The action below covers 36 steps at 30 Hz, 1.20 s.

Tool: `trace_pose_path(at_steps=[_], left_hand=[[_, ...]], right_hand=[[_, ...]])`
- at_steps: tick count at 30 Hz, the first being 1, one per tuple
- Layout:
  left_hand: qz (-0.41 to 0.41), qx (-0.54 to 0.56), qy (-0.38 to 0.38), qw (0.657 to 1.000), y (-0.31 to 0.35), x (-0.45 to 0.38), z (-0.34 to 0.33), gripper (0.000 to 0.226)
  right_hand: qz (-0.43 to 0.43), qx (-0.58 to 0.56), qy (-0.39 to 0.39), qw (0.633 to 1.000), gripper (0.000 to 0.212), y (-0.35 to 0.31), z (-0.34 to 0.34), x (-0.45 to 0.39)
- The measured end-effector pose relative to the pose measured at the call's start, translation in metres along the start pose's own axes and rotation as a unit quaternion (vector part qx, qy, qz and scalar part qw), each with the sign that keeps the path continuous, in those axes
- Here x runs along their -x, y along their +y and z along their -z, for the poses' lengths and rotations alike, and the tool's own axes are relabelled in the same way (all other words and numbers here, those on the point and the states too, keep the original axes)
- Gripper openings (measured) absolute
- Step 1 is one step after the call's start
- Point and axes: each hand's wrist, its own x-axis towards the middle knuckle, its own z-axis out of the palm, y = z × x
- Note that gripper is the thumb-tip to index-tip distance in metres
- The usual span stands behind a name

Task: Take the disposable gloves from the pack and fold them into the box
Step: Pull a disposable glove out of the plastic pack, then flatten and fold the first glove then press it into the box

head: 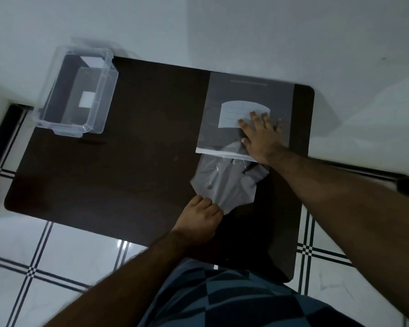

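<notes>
Table (128,149) first, since everything here sits relative to it: a dark brown top with rounded corners, seen from your head camera looking straight down, over a white tiled floor (64,253) with dark grid lines.

At the table's far right end lies the pack (243,95), a flat translucent bag with a white label, its open mouth facing you. Your right hand (261,138) lies flat on the pack's near right part, fingers spread and pressing down, the fingertips reaching the lower edge of the label.

Out of the pack's mouth, toward the middle of the table's right half, comes a thin clear disposable glove (224,185), crumpled and partly drawn out; its far end is inside the pack, under your right hand. Your left hand (202,220) is just nearer you on the table, curled closed, with the glove's near tip gathered and pinched between fingers and thumb.

At the table's far left corner stands the box (78,90), a clear plastic tub, upright, with no lid on it, well apart from both hands. A small white patch shows at its bottom.

Below the table's near edge, patterned blue clothing (222,300) fills the frame.
</notes>
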Motion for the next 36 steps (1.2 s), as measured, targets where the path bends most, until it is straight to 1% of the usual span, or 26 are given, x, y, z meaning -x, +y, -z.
trace_pose_path(at_steps=[3, 6, 10, 11, 13, 15, 16, 18, 19, 22, 24, 26, 28, 30, 32, 34, 36], left_hand=[[0.014, 0.001, -0.018, 1.0, 0.007, 0.019, -0.002, 0.006], [0.029, 0.002, -0.021, 0.999, 0.013, 0.038, -0.005, 0.004], [0.059, 0.011, -0.022, 0.998, 0.023, 0.065, -0.005, 0.005], [0.074, 0.018, -0.026, 0.997, 0.026, 0.07, -0.005, 0.006], [0.107, 0.034, -0.032, 0.993, 0.03, 0.077, -0.005, 0.009], [0.128, 0.043, -0.031, 0.99, 0.033, 0.079, -0.006, 0.011], [0.134, 0.047, -0.031, 0.989, 0.035, 0.079, -0.006, 0.012], [0.136, 0.05, -0.041, 0.989, 0.036, 0.08, -0.005, 0.015], [0.135, 0.044, -0.053, 0.988, 0.036, 0.08, -0.004, 0.018], [0.127, 0.015, -0.103, 0.987, 0.034, 0.085, 0.001, 0.043], [0.114, -0.001, -0.116, 0.987, 0.037, 0.089, 0.004, 0.06], [0.095, -0.008, -0.105, 0.99, 0.036, 0.092, 0.004, 0.064], [0.072, -0.013, -0.061, 0.995, 0.037, 0.097, 0.003, 0.057], [0.056, -0.008, -0.01, 0.998, 0.038, 0.102, 0.002, 0.048], [0.07, 0.009, 0.01, 0.997, 0.038, 0.103, 0.0, 0.043], [0.11, 0.024, -0.004, 0.994, 0.033, 0.098, -0.001, 0.043], [0.144, 0.028, -0.025, 0.989, 0.026, 0.086, -0.001, 0.045]], right_hand=[[0.001, -0.02, 0.033, 0.999, 0.063, -0.013, -0.002, 0.017], [0.022, -0.01, 0.027, 0.999, 0.065, -0.024, -0.008, 0.028], [0.001, -0.023, 0.014, 1.0, 0.065, -0.029, -0.011, 0.025], [-0.004, -0.026, 0.023, 0.999, 0.064, -0.031, -0.01, 0.025], [0.008, -0.039, 0.082, 0.996, 0.055, -0.037, -0.007, 0.03], [0.07, -0.059, 0.135, 0.987, 0.044, -0.045, -0.008, 0.04], [0.114, -0.066, 0.137, 0.982, 0.043, -0.049, -0.009, 0.047], [0.184, -0.07, 0.112, 0.974, 0.045, -0.054, -0.016, 0.062], [0.2, -0.067, 0.1, 0.972, 0.048, -0.056, -0.02, 0.07], [0.232, -0.044, 0.071, 0.969, 0.06, -0.055, -0.031, 0.095], [0.274, -0.014, 0.049, 0.96, 0.062, -0.053, -0.041, 0.116], [0.31, 0.005, 0.032, 0.95, 0.062, -0.052, -0.051, 0.13], [0.326, 0.019, 0.027, 0.945, 0.064, -0.051, -0.06, 0.142], [0.326, 0.022, 0.031, 0.945, 0.062, -0.051, -0.067, 0.154], [0.31, 0.003, 0.042, 0.95, 0.058, -0.051, -0.073, 0.164], [0.277, -0.021, 0.064, 0.958, 0.052, -0.054, -0.077, 0.174], [0.2, -0.061, 0.098, 0.973, 0.045, -0.061, -0.078, 0.184]])
